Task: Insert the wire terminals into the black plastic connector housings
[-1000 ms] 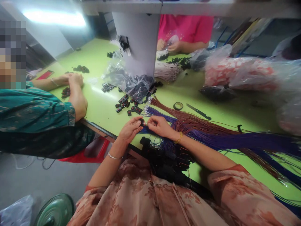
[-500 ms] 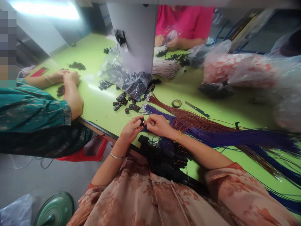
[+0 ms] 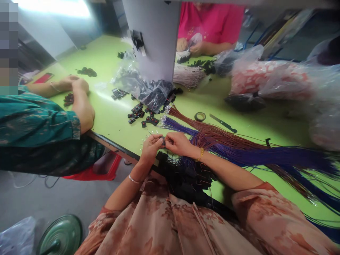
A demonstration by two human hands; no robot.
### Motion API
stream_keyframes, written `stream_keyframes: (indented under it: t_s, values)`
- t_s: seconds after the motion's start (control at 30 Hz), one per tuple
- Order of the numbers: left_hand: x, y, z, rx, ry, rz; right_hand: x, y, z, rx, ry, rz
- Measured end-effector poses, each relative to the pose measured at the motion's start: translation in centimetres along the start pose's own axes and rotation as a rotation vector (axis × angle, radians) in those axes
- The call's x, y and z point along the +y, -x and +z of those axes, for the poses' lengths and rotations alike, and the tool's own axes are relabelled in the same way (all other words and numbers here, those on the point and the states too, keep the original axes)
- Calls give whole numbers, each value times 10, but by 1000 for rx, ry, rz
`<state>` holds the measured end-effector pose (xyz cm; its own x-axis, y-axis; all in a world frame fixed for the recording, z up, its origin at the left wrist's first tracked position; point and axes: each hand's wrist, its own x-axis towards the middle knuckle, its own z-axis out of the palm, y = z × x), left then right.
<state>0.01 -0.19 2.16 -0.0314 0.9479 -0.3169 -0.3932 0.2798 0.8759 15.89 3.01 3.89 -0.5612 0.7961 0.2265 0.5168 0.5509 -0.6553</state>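
Center frame, left hand (image 3: 151,148) slants up, thumb and fingers pinching small black part (image 3: 163,141); right hand (image 3: 180,144) points left, fingers curled together at its right edge.

In our left hand (image 3: 151,146) we pinch a small dark block (image 3: 163,141), our right hand (image 3: 178,143) meeting it above the lime-green counter (image 3: 111,120); from there, black red-dotted rectangular pieces (image 3: 154,121) lie at eleven o'clock, thin purple-blue wires (image 3: 278,157) at three.

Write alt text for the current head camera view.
A person's left hand pinches a small dark part, the right hand against it, over a green table. Brown wires and blue wires lie at right, black parts beyond; a person in teal and one in pink are nearby.
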Motion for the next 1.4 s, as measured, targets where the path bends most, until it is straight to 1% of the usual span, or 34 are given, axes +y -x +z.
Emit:
stream_keyframes:
  t_s: [0.1, 0.17, 0.23, 0.27, 0.33, 0.4, 0.47, 0.57, 0.7, 0.8, 0.87, 0.93, 1.0, 1.17, 1.27, 1.4]
  values:
    - [2, 2, 1, 12, -54, 20, 0, -4, -7, -68, 36, 1]
    - [6, 2, 1, 6, -91, 19, 5, -12, -17, -84, 69, 38]
    - [9, 1, 0, 6, -114, 27, 15, -22, -26, -33, 173, 128]
    - [10, 0, -1, 6, -120, 30, 20, -26, -29, -22, 259, 180]
    - [10, -2, -1, 3, -122, 30, 32, -34, -31, -51, 403, 259]
    - [10, -4, -1, 3, -111, 28, 41, -39, -29, -94, 473, 294]
    - [8, -5, -1, -4, -92, 28, 45, -40, -26, -100, 492, 311]
    - [8, -6, -1, -23, -72, 28, 46, -38, -24, -78, 512, 311]
    - [8, -6, 0, -33, -69, 15, 43, -38, -27, -123, 548, 270]
    - [8, -6, 1, -36, -66, 10, 41, -39, -29, -136, 552, 313]
    - [9, -6, 1, -40, -58, 14, 42, -39, -30, -117, 544, 336]
    - [9, -6, 3, -43, -40, 21, 43, -39, -32, -71, 503, 335]
    - [8, -6, 5, -51, -13, 21, 43, -40, -33, -6, 412, 308]
    - [5, -8, 10, -92, 41, -8, 37, -54, -32, 124, 36, 177]
    - [4, -10, 11, -109, 86, -15, 28, -61, -30, 164, -164, 140]
    - [3, -12, 10, -122, 161, -36, 19, -51, -30, 160, -265, 146]
